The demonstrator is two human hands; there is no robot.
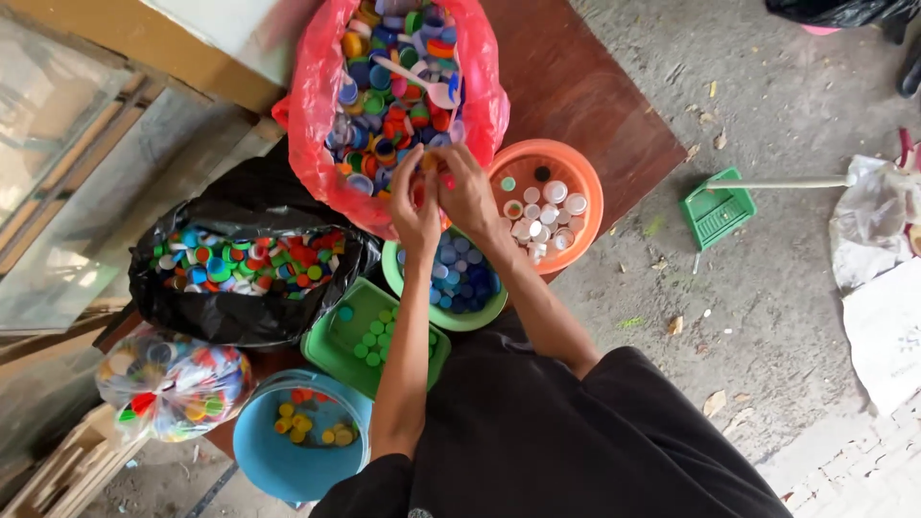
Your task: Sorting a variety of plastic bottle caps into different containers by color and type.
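My left hand (414, 203) and my right hand (467, 188) are together at the near rim of a red plastic bag (312, 115) full of mixed coloured bottle caps. The fingers of both pinch small caps; a red cap (448, 180) shows between them. Just below my hands sits a green bowl (398, 278) of blue caps. To its right is an orange bowl (576, 163) of white caps. A green tray (331, 345) holds green caps, and a blue tub (278, 460) holds yellow caps.
A black bag (249, 321) of mixed caps lies at left, with a clear bag (173, 384) of caps below it. A white spoon (422, 82) lies in the red bag. A green dustpan (718, 211) rests on the concrete floor at right, beside white sacks (878, 230).
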